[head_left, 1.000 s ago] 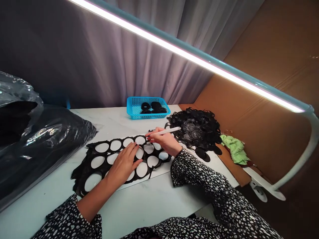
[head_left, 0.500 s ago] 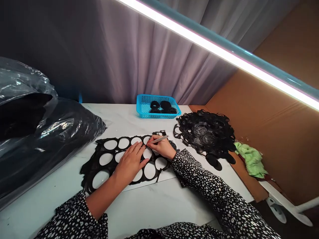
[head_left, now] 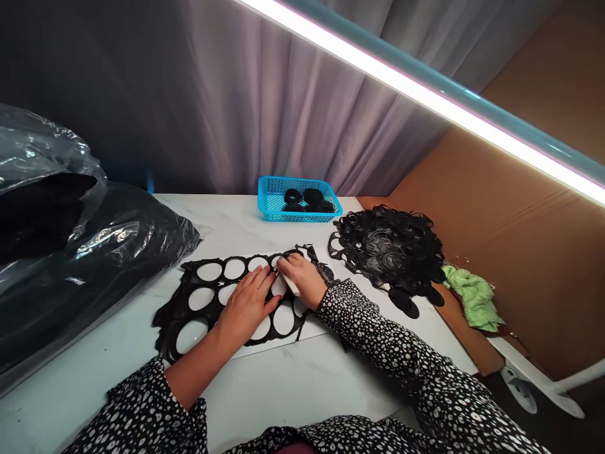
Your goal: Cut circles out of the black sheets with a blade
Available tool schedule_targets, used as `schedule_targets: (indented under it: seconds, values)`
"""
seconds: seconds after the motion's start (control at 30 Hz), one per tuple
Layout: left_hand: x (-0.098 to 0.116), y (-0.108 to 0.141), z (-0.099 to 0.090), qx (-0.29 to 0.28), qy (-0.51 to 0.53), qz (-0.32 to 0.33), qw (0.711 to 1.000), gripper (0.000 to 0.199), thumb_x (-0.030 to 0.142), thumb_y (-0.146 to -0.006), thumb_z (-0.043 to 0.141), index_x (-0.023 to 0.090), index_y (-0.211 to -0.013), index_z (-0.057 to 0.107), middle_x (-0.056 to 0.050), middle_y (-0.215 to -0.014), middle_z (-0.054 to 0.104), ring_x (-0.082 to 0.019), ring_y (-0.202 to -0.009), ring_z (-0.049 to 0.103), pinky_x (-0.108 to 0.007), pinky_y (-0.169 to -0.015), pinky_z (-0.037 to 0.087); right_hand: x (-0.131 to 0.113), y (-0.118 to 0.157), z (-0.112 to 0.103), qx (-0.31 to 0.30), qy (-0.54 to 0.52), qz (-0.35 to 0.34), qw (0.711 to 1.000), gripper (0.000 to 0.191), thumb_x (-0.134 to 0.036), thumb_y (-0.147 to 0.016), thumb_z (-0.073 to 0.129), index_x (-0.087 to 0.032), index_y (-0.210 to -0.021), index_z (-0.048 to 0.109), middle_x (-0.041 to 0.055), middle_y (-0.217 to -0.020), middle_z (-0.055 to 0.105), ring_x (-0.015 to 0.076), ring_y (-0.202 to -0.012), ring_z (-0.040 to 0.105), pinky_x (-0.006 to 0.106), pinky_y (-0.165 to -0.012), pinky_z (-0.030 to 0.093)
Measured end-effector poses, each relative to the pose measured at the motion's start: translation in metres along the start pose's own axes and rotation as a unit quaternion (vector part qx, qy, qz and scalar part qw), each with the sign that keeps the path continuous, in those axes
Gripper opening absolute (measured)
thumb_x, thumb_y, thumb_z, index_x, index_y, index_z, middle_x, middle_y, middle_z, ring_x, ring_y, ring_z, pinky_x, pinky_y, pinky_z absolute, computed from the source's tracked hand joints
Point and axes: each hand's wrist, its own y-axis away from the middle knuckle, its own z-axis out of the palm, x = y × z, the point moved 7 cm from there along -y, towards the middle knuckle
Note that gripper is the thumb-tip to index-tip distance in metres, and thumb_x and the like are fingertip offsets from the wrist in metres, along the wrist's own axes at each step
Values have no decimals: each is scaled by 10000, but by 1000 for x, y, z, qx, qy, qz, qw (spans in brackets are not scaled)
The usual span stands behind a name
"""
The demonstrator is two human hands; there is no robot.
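My left hand [head_left: 248, 299] lies flat with fingers outstretched on a thin black sheet full of round holes [head_left: 176, 318]. White paper [head_left: 283, 320] shows through the holes. My right hand [head_left: 303, 277] is closed beside the left fingertips, over the right part of the sheet. It grips a slim, pale, pen-like tool [head_left: 290, 285], whose tip is hidden by the fingers. Close to the right hand, the sheet's torn edge bunches up in dark shreds [head_left: 324, 271].
A blue plastic basket [head_left: 265, 211] with several black pieces stands at the back. Black cut scraps [head_left: 390, 252] are heaped to the right, near a green cloth [head_left: 472, 296]. A large clear bag of black material [head_left: 123, 252] fills the left. A light tube [head_left: 378, 66] crosses overhead.
The right hand has turned, so the pale tool now slants down to the right under the palm instead of sticking up past the fingers. My left hand stays on the sheet.
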Motion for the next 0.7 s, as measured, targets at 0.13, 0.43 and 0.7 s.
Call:
schedule_targets:
  seconds: [0.13, 0.43, 0.7]
  values:
    - [3, 0, -3, 3, 2, 1, 1000, 392, 352, -962, 510, 142, -1290, 555, -161, -1413, 534, -327, -1348, 454, -491, -1129, 348, 77, 10, -51, 194, -21, 180, 964, 125, -177, -910, 471, -175, -872, 591, 107, -881, 635, 232, -848, 546, 325, -747, 414]
    - [0, -13, -23, -7, 42, -20, 999, 328, 351, -912, 513, 190, -1176, 622, -128, -1305, 592, -310, -1203, 558, -474, -1002, 462, 99, 47, -35, 134, -566, 313, 751, 325, -398, -690, 769, -186, -715, 524, 85, -913, 713, 211, -881, 665, 194, -465, 398]
    - [-5, -63, -17, -23, 352, -201, 914, 326, 501, -852, 531, 208, -957, 625, -64, -909, 706, -247, -866, 705, -394, -814, 559, 65, 38, -18, 89, -691, 254, 671, 346, -380, -700, 803, -178, -756, 527, 79, -934, 726, 204, -918, 696, 164, -457, 430]
